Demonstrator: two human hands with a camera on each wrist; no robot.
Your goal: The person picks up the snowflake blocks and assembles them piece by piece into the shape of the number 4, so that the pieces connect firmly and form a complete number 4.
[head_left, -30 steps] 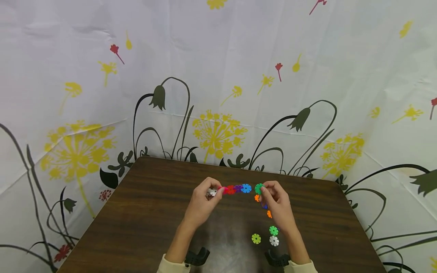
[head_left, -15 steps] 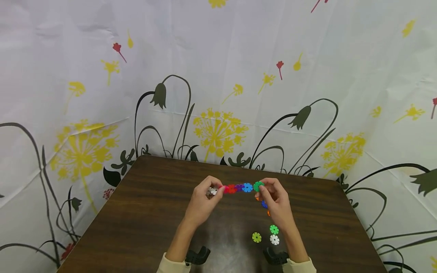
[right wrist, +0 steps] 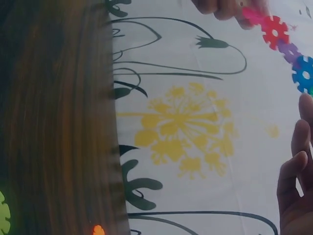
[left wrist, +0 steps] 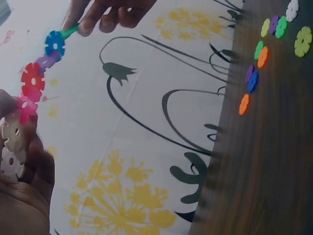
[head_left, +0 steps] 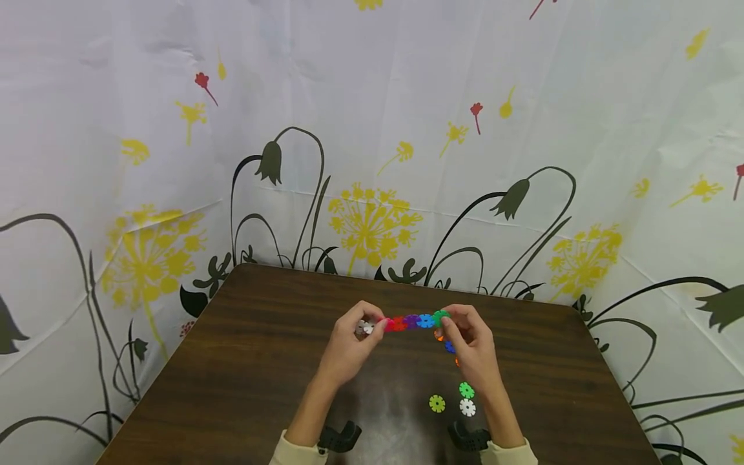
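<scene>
My left hand (head_left: 344,349) holds a chain of interlocking flower-shaped discs up off the table, thumb and fingers pinching it near the pink disc (left wrist: 28,106). Two whitish discs (left wrist: 12,164) of the chain lie within that hand's curled fingers. To the right run a red disc (head_left: 398,323), a purple disc (head_left: 412,321) and a blue disc (head_left: 426,321) at the end. Between thumb and fingers, my right hand (head_left: 479,352) pinches a green disc (head_left: 440,317). Seen edge-on in the left wrist view, the green disc meets the blue disc's rim.
Loose discs lie in a line on the brown table (head_left: 250,361), partly behind the right hand: orange (left wrist: 244,104), blue (left wrist: 253,82), green (head_left: 467,390) and white (head_left: 467,407) among them. A yellow-green disc (head_left: 437,403) lies left of these. A flower-patterned cloth (head_left: 372,161) hangs behind the table.
The gap between the blue disc and the green disc has narrowed until they meet. My left hand has moved slightly right with the chain; the right hand has stayed almost still.
</scene>
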